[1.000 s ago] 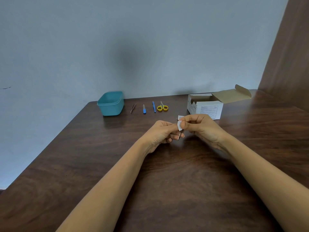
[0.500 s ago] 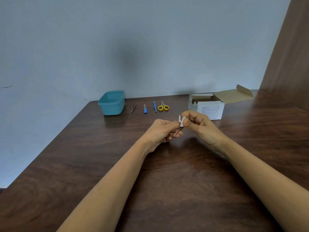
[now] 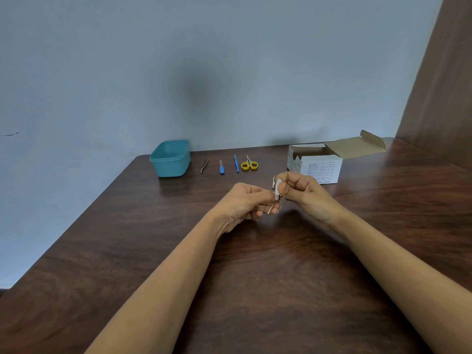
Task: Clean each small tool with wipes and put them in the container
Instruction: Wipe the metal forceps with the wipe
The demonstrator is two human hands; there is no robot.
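My left hand [image 3: 246,203] pinches a thin copper-coloured metal tool [image 3: 272,207] above the middle of the table. My right hand [image 3: 305,194] pinches a small white wipe [image 3: 277,186] folded around the tool's upper end. A teal container [image 3: 170,159] stands open at the back left. To its right lie tweezers [image 3: 204,165], a small blue-handled file [image 3: 221,167], a blue tool [image 3: 236,163] and yellow-handled scissors [image 3: 249,164] in a row.
A white cardboard box [image 3: 316,163] with its flap open stands at the back right. The dark wooden table [image 3: 255,264] meets a grey wall behind and a brown panel on the right. Its left edge runs diagonally.
My right hand slid the wipe up and down along the tool, and it now sits at the tool's upper end. The left hand stayed almost still.
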